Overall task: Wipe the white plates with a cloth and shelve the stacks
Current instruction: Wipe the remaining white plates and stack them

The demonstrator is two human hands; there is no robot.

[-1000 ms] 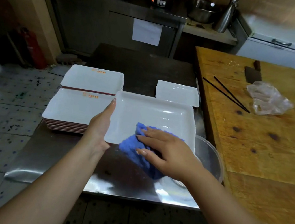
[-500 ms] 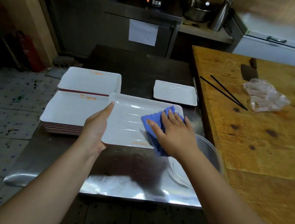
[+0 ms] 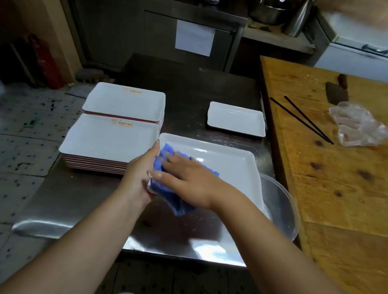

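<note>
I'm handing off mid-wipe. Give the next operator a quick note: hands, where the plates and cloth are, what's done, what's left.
Left hand grips the left edge of the large white plate, steadying it on the steel table.
Right hand presses the blue cloth flat on that plate's left part.
Two plate stacks sit to the left; a single small plate lies behind. A clear bowl is under the plate's right corner.
Done: wiping under way.
Left: finish this plate, stack it, shelve the stacks.

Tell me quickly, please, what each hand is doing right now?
Left hand: grips the left edge of the white plate.
Right hand: open, fingers flat, pressing the blue cloth onto that plate.
</note>
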